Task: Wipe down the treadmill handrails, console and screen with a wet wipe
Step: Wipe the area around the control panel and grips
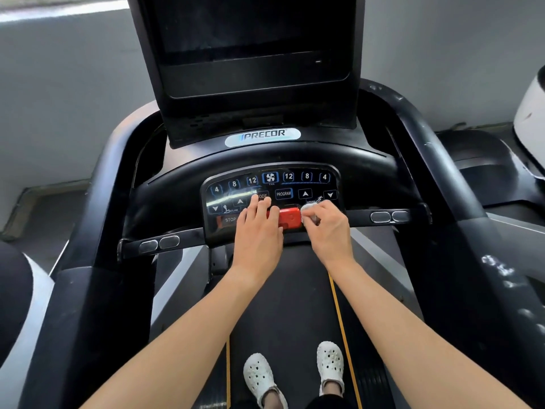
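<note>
The left rail (101, 208) stands well apart. The left hand (259, 231) lies flat on the console (174, 196), fingers straight, touching the red key (288, 217). Beside it the right hand (328, 228) — fingers curled — pinches the wipe (308, 208) against the console; the right rail (442, 172) is well apart too.

My left hand (259, 231) and right hand (327, 228), pinching the wipe (308, 207), crowd the console's (182, 196) near edge beside the red key (287, 218). Far button rows (306, 176) lie open; screen (250, 33) behind, handrails (436, 160) either side.
</note>
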